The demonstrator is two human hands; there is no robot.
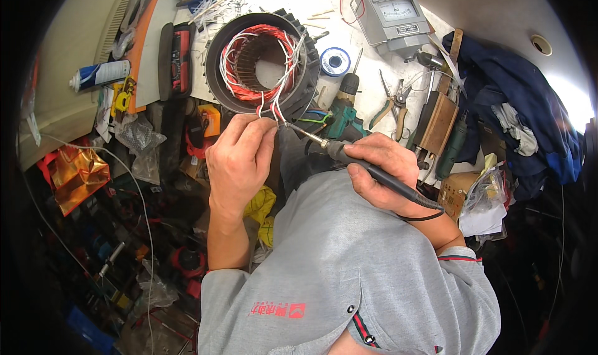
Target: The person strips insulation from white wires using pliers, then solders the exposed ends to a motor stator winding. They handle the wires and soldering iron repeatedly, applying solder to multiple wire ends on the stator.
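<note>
A soldering iron [381, 173] is in my right hand [387, 163], its black handle gripped between thumb and fingers. Its metal shaft points up and left, and the tip reaches the ends of white-sleeved lead wires [278, 112]. At those same leads, my left hand [240, 158] is closed in a pinch; the fingers partly hide what lies between them. The leads come from a motor stator [215, 74], a dark ribbed ring with red and white windings, lying open end up just beyond my left hand.
Right of the stator are a solder spool [335, 62], a green power drill [346, 115], pliers [392, 102] and a grey analog meter [395, 15]. A red-black multimeter [180, 62] and a spray can [103, 74] lie left. Dark blue cloth [529, 105] hangs at the right.
</note>
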